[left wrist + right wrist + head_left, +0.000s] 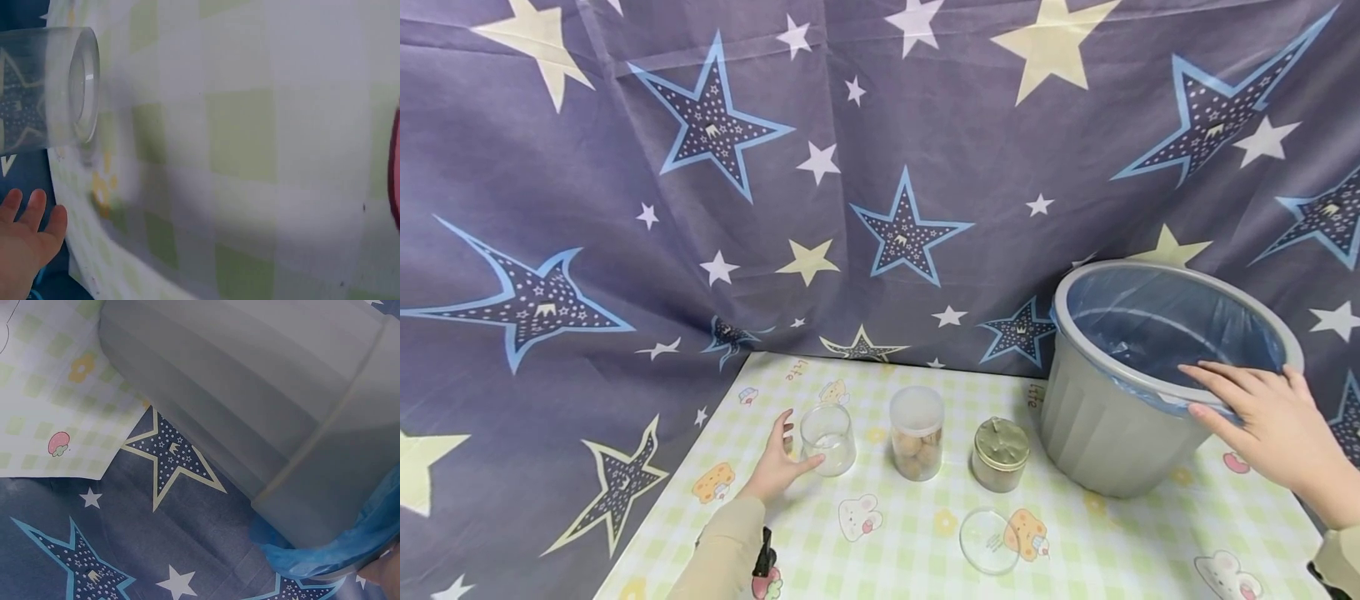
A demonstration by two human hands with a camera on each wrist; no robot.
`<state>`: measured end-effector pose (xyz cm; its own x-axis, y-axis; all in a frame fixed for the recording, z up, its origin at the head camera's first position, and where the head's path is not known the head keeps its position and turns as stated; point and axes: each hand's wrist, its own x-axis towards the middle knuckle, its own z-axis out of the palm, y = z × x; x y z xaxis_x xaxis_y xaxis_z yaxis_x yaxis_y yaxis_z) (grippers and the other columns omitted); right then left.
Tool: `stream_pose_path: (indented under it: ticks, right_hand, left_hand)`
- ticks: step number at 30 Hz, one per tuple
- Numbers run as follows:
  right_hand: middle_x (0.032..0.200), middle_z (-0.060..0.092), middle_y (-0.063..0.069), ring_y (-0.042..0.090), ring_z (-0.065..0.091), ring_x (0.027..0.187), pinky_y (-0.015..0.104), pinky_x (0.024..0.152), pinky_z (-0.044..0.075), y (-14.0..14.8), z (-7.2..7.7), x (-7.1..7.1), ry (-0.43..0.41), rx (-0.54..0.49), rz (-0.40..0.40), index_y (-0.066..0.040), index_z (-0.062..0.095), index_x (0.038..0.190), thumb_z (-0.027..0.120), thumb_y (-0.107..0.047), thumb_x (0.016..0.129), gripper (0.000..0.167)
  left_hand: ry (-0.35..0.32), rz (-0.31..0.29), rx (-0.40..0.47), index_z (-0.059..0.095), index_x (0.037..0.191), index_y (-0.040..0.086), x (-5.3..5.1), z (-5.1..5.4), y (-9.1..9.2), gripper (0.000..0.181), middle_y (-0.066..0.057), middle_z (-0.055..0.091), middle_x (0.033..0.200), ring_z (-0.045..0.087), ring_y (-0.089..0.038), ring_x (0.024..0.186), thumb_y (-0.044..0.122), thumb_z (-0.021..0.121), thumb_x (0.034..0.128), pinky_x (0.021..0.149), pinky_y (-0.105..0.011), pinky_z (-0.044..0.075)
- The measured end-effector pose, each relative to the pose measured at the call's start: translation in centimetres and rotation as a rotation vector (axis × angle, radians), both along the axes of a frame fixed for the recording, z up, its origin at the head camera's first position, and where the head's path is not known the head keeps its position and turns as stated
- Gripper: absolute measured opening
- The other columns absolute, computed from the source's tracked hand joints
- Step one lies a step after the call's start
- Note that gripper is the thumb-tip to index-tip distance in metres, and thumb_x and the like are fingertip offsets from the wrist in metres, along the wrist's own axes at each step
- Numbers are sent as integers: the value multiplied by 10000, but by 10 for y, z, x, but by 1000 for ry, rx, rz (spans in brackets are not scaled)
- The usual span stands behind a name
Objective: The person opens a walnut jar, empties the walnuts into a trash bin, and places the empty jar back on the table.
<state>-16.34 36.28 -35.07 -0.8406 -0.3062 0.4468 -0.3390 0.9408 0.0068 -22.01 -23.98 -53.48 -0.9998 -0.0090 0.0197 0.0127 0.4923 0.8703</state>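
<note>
My left hand (781, 461) is beside a clear, lidless glass jar (828, 440), fingers spread, with the thumb in front of its lower side. In the left wrist view a gap separates the visible fingers (37, 209) from the jar (37, 90); whether the thumb touches it I cannot tell. At the right, my right hand (1270, 417) lies over the near rim of a large grey trash bin (1112, 442) lined with a blue bag (1240, 325). Its fingers are extended over the opening. In the right wrist view only a bit of that hand (382, 572) shows by the rim.
Between jar and bin stand a lidded clear canister (917, 437) of round brown items and a short jar (1000, 454) with a green cover. A round clear lid (990, 542) lies nearer on the checked tablecloth (880, 567). A star-patterned curtain (880, 125) hangs behind.
</note>
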Motion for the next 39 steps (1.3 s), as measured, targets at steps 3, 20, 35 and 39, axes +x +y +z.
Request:
stream_pose_path:
  ticks: [3, 20, 35, 39]
  right_hand:
    - [1243, 532, 240, 488, 448, 1056, 701, 961, 184, 0, -1, -1, 4, -2, 3, -195, 414, 1431, 540, -394, 939, 546]
    - [1245, 534, 242, 490, 449, 1052, 710, 971, 177, 0, -1, -2, 6, -7, -1, -177, 433, 1416, 545, -400, 935, 542]
    - [1242, 534, 246, 496, 447, 1047, 728, 996, 149, 0, -1, -1, 9, -13, 3, -174, 428, 1419, 544, -397, 936, 545]
    - [1244, 531, 247, 496, 445, 1044, 729, 993, 149, 0, -1, -1, 7, -15, 4, -175, 425, 1421, 543, -395, 937, 544]
  left_hand:
    - [23, -7, -49, 133, 1479, 42, 2, 4, 1, 1005, -332, 241, 1436, 304, -519, 1296, 219, 801, 749, 1080, -587, 304]
    - [115, 16, -105, 205, 1468, 40, 7, 26, 5, 885, -255, 340, 1435, 321, -425, 1336, 236, 752, 801, 1108, -581, 263]
    - [232, -10, -104, 303, 1428, 9, 16, 36, 19, 794, -224, 381, 1423, 376, -397, 1305, 205, 750, 802, 1091, -567, 295]
    - [238, -28, -70, 313, 1429, 26, 19, 44, 28, 782, -206, 385, 1429, 370, -392, 1309, 207, 748, 805, 1100, -564, 282]
